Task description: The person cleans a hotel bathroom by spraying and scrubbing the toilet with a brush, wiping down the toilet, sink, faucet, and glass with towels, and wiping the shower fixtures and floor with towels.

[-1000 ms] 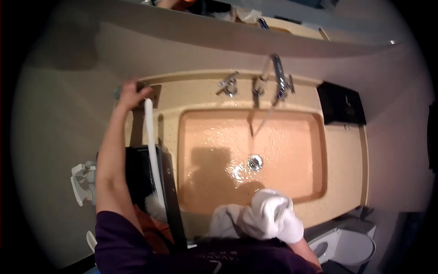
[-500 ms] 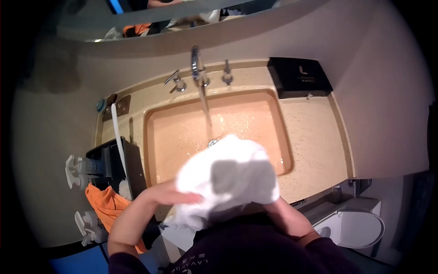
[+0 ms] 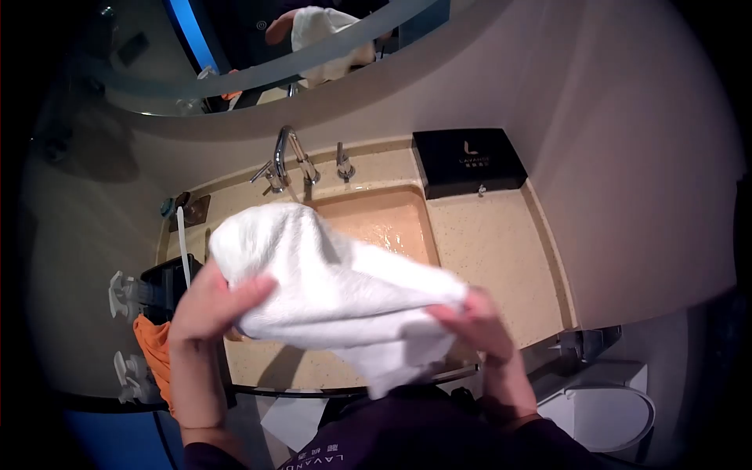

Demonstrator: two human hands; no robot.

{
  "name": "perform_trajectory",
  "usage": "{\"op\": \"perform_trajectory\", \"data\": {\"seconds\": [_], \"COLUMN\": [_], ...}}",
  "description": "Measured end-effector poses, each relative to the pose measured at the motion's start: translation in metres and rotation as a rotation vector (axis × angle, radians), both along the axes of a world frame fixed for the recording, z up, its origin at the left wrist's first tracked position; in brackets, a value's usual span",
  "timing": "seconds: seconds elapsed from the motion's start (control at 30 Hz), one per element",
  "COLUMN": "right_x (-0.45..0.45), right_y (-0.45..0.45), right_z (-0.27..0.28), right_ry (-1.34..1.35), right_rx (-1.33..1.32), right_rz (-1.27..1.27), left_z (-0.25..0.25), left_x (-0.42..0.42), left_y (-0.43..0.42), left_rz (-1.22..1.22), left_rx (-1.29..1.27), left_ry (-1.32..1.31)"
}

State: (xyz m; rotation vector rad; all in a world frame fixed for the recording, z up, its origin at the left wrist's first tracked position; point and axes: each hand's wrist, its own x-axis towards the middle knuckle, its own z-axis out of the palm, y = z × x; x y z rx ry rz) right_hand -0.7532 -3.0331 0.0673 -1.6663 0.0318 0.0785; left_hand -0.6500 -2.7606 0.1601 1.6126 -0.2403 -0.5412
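A white towel is stretched between my two hands above the front of the sink. On the left, my left hand grips its bunched end, the thumb lying across the cloth and the other fingers hidden behind it. My right hand pinches the towel's right corner, a little blurred by motion. Loose cloth hangs down between the hands towards my body. The towel covers the left part of the basin.
Behind the sink stand a chrome faucet and its handles. A black box sits at the back right of the counter. At the left are a black caddy, spray bottles and an orange cloth. A toilet is at lower right.
The towel was bunched over the sink; now it is spread out sideways and raised. My right hand, earlier hidden under the cloth, now shows at its corner. The view has shifted.
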Motion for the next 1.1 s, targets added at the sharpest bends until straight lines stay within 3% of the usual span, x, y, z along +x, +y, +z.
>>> {"op": "perform_trajectory", "data": {"seconds": [0.07,0.13,0.17,0.2,0.23,0.3,0.33,0.37,0.4,0.47,0.53,0.57,0.63,0.73,0.8,0.83,0.93,1.0,1.1], "right_x": [-0.009,-0.026,-0.037,-0.042,-0.040,-0.025,-0.012,0.000,0.009,0.012,0.005,-0.002,-0.004,0.014,0.026,0.027,0.022,0.012,-0.004], "right_y": [-0.032,-0.062,-0.076,-0.082,-0.079,-0.060,-0.025,0.016,0.027,0.010,-0.029,-0.045,-0.062,-0.064,-0.060,-0.059,-0.071,-0.077,-0.081], "right_z": [0.010,0.031,0.042,0.050,0.052,0.063,0.077,0.094,0.086,0.032,-0.024,-0.044,-0.057,-0.028,-0.001,0.007,0.011,0.005,-0.004], "right_ry": [-0.302,-0.393,-0.484,-0.575,-0.816,-0.931,-0.810,-0.683,-0.551,-0.305,-0.125,-0.062,-0.010,0.056,0.081,0.061,0.035,0.053,0.013], "right_rx": [-0.267,-0.574,-0.591,-0.608,-0.339,0.112,0.271,0.424,0.379,0.075,-0.239,-0.348,-0.454,-0.525,-0.571,-0.495,-0.400,-0.258,0.444], "right_rz": [-0.136,-0.142,-0.199,-0.249,-0.363,-0.516,-0.565,-0.613,-0.594,-0.504,-0.443,-0.435,-0.469,-0.543,-0.494,-0.508,-0.616,-0.758,-0.970], "left_z": [0.009,0.003,-0.004,-0.009,-0.012,-0.006,0.005,0.006,0.004,-0.013,-0.047,-0.079,-0.152,-0.203,-0.226,-0.235,-0.243,-0.234,-0.223], "left_x": [0.013,0.022,0.028,0.034,0.038,0.038,0.040,0.051,0.065,0.098,0.149,0.182,0.246,0.285,0.306,0.314,0.331,0.324,0.318], "left_y": [-0.005,-0.006,-0.005,-0.007,-0.011,-0.032,-0.052,-0.059,-0.060,-0.043,-0.014,0.014,0.069,0.092,0.088,0.083,0.065,0.052,0.042], "left_rz": [-0.056,-0.187,-0.296,-0.351,-0.399,-0.479,-0.512,-0.546,-0.581,-0.294,0.163,0.340,0.509,0.410,0.409,0.401,0.199,0.239,0.249], "left_rx": [0.112,0.295,0.242,-0.019,-0.286,-0.679,-0.799,-0.692,-0.582,-0.361,-0.169,-0.144,0.273,0.790,0.962,1.045,1.096,1.150,1.154], "left_ry": [0.026,0.025,0.039,0.157,0.273,0.380,0.377,0.256,0.135,-0.162,-0.386,-0.339,-0.594,-0.686,-0.859,-0.944,-0.710,-0.621,-0.464]}}
